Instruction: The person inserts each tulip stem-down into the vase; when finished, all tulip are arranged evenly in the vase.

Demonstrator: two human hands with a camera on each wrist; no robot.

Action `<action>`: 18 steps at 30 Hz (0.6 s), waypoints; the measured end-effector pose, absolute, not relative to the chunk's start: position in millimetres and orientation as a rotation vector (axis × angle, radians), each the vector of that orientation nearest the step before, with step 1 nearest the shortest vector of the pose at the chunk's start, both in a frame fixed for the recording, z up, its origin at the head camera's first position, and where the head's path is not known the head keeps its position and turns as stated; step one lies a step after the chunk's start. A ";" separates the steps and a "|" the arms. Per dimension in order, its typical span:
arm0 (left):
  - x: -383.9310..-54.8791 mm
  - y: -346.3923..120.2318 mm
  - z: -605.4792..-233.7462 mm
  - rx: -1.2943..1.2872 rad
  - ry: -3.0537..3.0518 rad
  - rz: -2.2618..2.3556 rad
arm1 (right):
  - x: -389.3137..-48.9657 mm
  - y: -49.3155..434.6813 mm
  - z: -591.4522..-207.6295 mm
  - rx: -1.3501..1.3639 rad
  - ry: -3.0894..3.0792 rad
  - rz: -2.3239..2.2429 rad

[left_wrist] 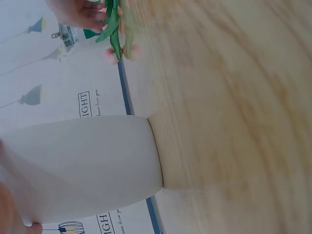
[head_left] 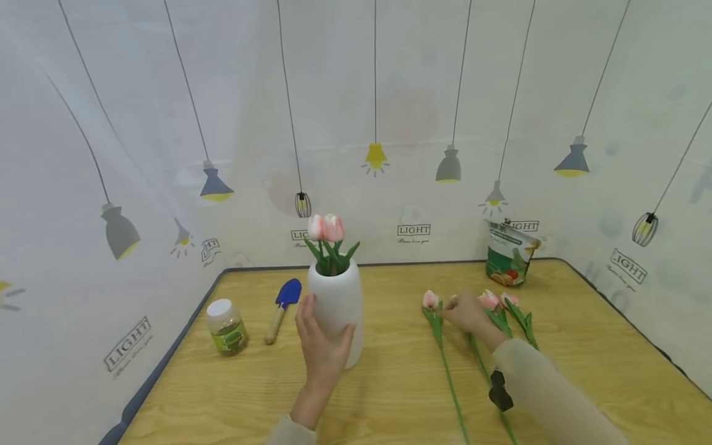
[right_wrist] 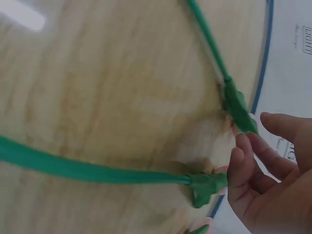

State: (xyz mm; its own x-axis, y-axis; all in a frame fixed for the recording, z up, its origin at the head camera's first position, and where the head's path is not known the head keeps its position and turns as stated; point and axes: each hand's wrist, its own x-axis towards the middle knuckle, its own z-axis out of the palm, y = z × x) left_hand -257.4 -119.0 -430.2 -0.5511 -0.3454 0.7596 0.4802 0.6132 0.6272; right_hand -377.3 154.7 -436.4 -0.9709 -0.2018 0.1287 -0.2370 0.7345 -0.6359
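A white vase [head_left: 342, 296] stands upright on the table, with pink-and-white tulips [head_left: 332, 228] and green leaves rising from its mouth. My left hand [head_left: 322, 355] holds the vase, fingers along its left side and thumb across the front; the left wrist view shows the vase's base [left_wrist: 139, 156] on the wood. Several more tulips lie on the table at the right. Beside the leaves of the leftmost tulip [head_left: 431, 300] is my right hand [head_left: 473, 318]. In the right wrist view its thumb and fingers are apart near a green leaf [right_wrist: 239, 109], with no stem between them.
Left of the vase lies a blue trowel [head_left: 288, 293] with a wooden handle. A jar [head_left: 228, 327] with a white lid stands further left. At the back right is a green-and-white pouch [head_left: 508, 256]. A printed curtain [head_left: 406, 198] borders the table.
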 end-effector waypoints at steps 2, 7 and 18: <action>-257.5 -118.6 -430.5 -0.105 -1.870 -1.072 | -376.7 158.2 -450.8 0.338 -2.936 1.012; -257.7 -118.5 -431.0 -0.104 -1.870 -1.071 | -375.4 152.6 -466.8 0.231 -3.020 1.060; -258.1 -118.6 -431.6 -0.112 -1.853 -1.054 | -369.8 139.1 -466.0 0.252 -2.978 1.187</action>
